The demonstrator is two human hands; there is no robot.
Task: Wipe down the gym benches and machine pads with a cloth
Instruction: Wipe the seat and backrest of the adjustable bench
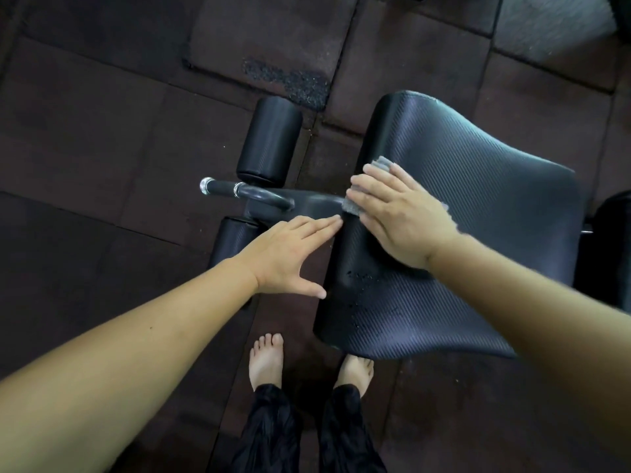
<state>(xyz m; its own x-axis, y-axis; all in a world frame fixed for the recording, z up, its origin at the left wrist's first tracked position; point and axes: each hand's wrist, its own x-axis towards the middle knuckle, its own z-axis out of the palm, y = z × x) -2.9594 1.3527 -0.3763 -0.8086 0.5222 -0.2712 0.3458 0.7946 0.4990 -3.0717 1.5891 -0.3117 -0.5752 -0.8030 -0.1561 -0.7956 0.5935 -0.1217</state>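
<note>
The cloth (351, 209) is mostly hidden under the right hand (399, 216); only its grey edges show past the fingers. The right forearm covers the lower right part of the machine pad (478, 199). The left hand (286, 254) hides part of the lower foam roller (232, 238). The pad conceals the far end of the metal frame bar (307, 199). A dark object (614, 233) at the right edge is cut off and cannot be identified. Both forearms run out of the frame.

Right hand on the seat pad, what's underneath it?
A grey cloth, pressed flat onto the black pad. Only its edges show around the right hand; the rest of it and the pad beneath are covered.
</note>
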